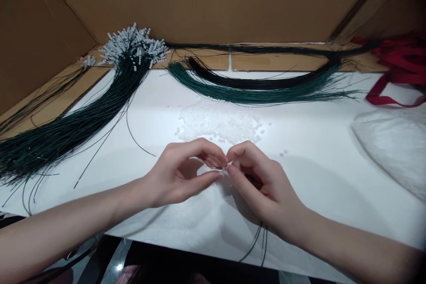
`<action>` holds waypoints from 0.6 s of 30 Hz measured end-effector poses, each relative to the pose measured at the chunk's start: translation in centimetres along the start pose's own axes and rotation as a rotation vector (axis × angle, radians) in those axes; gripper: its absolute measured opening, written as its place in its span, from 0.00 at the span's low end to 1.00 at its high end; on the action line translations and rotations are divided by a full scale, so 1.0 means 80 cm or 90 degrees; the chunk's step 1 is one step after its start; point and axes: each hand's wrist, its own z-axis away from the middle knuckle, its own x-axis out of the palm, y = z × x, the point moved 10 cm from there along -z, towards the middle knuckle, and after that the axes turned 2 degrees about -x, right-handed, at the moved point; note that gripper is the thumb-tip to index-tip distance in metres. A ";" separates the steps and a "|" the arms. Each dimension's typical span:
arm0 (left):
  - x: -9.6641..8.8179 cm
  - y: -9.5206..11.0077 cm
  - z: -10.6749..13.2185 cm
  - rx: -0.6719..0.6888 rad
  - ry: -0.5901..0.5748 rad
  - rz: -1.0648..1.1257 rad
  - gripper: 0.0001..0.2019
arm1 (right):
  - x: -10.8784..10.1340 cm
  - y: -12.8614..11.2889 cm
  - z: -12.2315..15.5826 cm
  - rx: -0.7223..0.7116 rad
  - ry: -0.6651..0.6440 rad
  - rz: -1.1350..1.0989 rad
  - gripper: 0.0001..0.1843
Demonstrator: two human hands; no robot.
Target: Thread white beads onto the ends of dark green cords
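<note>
Low over the white board, my two hands meet at the fingertips. My right hand [262, 177] is closed in a pinch on a few thin dark green wires [257, 242], whose tails hang below the palm. The wire tips [216, 168] stick out to the left, between the left thumb and forefinger. My left hand [186, 168] is curled into a loose pinch around a tiny white bead [224, 169] at these tips; the fingers partly hide it. Just beyond the hands lies a spread pile of clear-white beads [219, 120].
A thick bundle of green wires [100, 106] with white-beaded ends [133, 46] lies at left. Loose green wires [253, 93] and black wires [253, 82] curve behind the beads. Red ribbon [399, 66] and a clear plastic bag [392, 142] are at right. Cardboard walls [213, 4] enclose the back.
</note>
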 end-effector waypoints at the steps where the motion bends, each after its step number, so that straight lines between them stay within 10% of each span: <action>1: 0.000 -0.002 0.000 -0.014 -0.002 0.006 0.11 | -0.001 -0.001 0.000 -0.002 0.005 0.000 0.04; 18: -0.005 -0.014 0.007 -0.063 0.010 0.076 0.10 | 0.001 0.001 0.000 0.009 -0.010 -0.007 0.17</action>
